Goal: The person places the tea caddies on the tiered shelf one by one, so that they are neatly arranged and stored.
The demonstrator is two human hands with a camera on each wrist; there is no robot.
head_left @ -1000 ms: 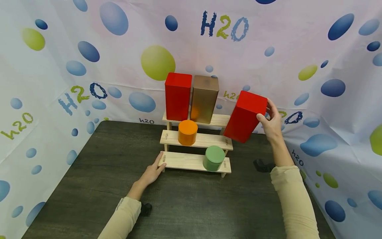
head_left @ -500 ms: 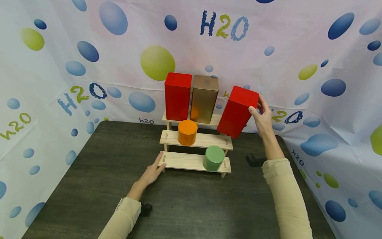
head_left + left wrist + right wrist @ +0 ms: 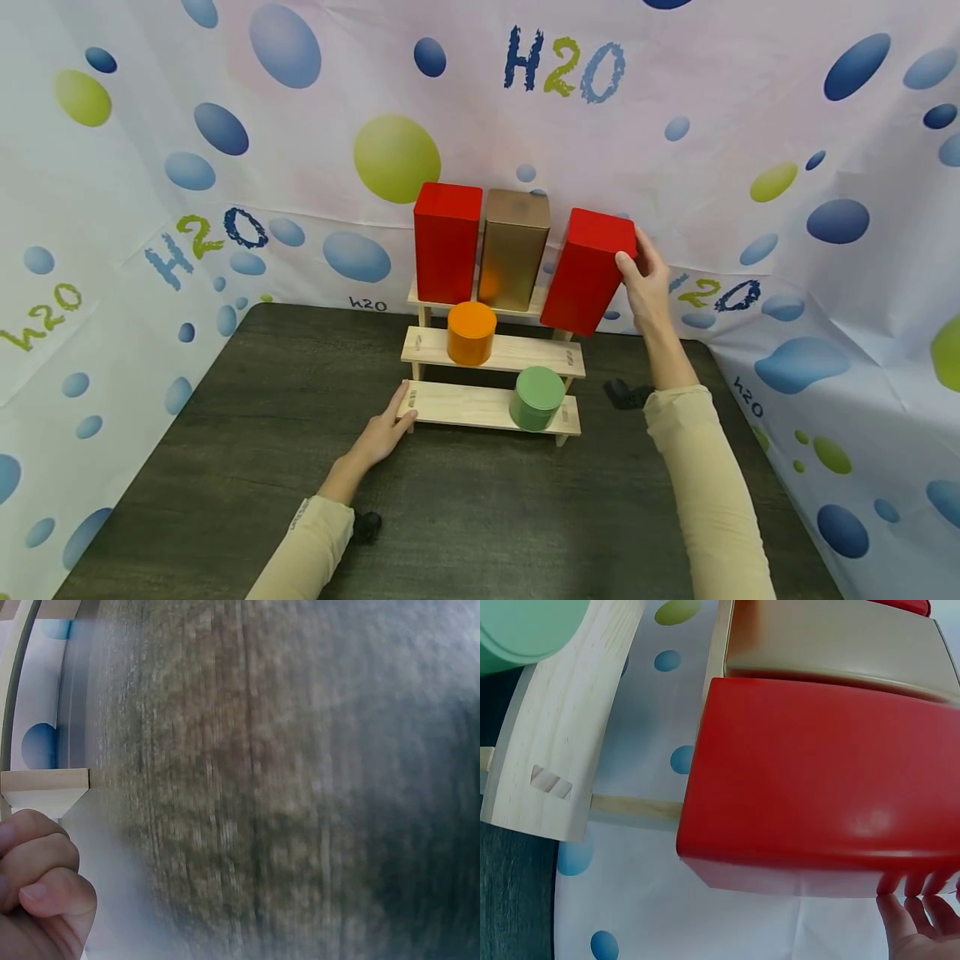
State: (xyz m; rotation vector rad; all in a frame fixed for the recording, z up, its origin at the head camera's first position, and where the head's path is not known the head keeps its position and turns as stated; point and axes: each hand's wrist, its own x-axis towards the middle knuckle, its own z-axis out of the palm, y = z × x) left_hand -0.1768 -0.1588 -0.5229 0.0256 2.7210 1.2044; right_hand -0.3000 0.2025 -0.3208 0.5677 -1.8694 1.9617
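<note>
My right hand (image 3: 651, 290) grips a tall red tin (image 3: 587, 275) near its top right side, thumb in front. In the right wrist view the fingertips (image 3: 897, 915) lie along one face of the tin. Its bottom overlaps the right end of the top shelf, and it leans a little. My left hand (image 3: 377, 435) holds the left end of the bottom step of a three-step wooden stand (image 3: 457, 402). The left wrist view has those fingers (image 3: 56, 889) curled at the wood. A gold tin (image 3: 516, 250) and another red tin (image 3: 448, 242) stand on the top shelf.
An orange round tin (image 3: 472, 333) stands on the middle step, and a green round tin (image 3: 537, 398) sits at the right of the bottom step. Around the dark tabletop (image 3: 465, 508) hangs a printed cloth (image 3: 300, 150) at the back and sides.
My right hand has carried the red tin left and back, over the right end of the top shelf, and the tin has become more upright. The left hand has stayed in place.
</note>
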